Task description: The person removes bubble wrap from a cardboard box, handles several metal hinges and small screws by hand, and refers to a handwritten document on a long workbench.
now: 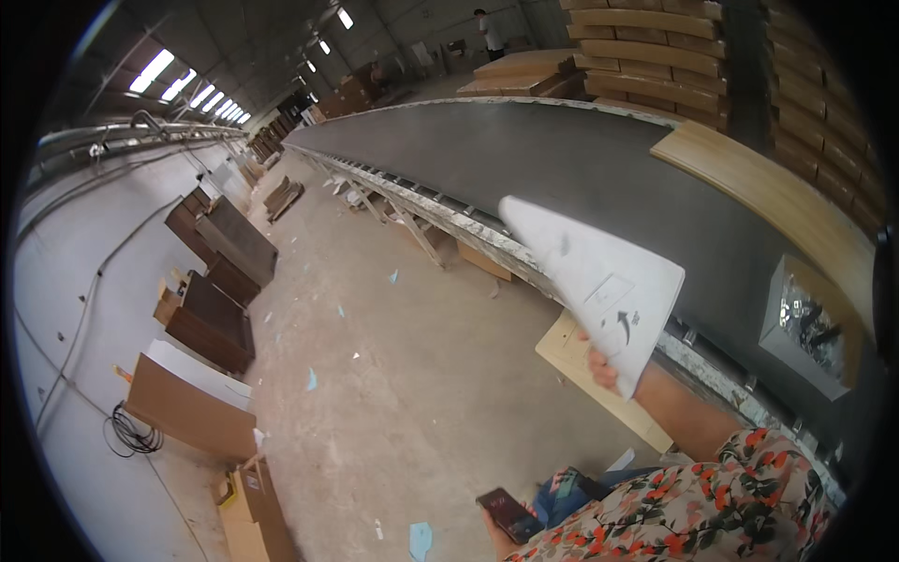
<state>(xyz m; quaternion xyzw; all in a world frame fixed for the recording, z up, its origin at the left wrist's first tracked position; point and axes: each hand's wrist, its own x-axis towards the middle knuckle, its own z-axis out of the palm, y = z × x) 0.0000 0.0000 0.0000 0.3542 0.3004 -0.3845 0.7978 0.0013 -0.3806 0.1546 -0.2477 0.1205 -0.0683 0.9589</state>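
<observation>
My right hand (604,367) grips the lower edge of a white printed paper sheet (599,272), which bears an arrow and a small boxed drawing. The sheet is raised beside the conveyor's near edge and hides part of the belt. Low in the view, my left hand (503,536) is wrapped round a dark smartphone (508,513) with its screen lit. Most of that hand lies behind the phone or beyond the lower edge. Under my right forearm a pale yellow board (599,384) leans against the conveyor's side.
A long dark conveyor belt (449,140) carries a light wooden panel (758,187) and an open box of shiny clear bags (810,323) at right. Stacked cartons (646,51) stand behind. Brown panels (211,318) lean along the left wall. Paper scraps litter the floor (375,393). Another person (490,36) stands far off.
</observation>
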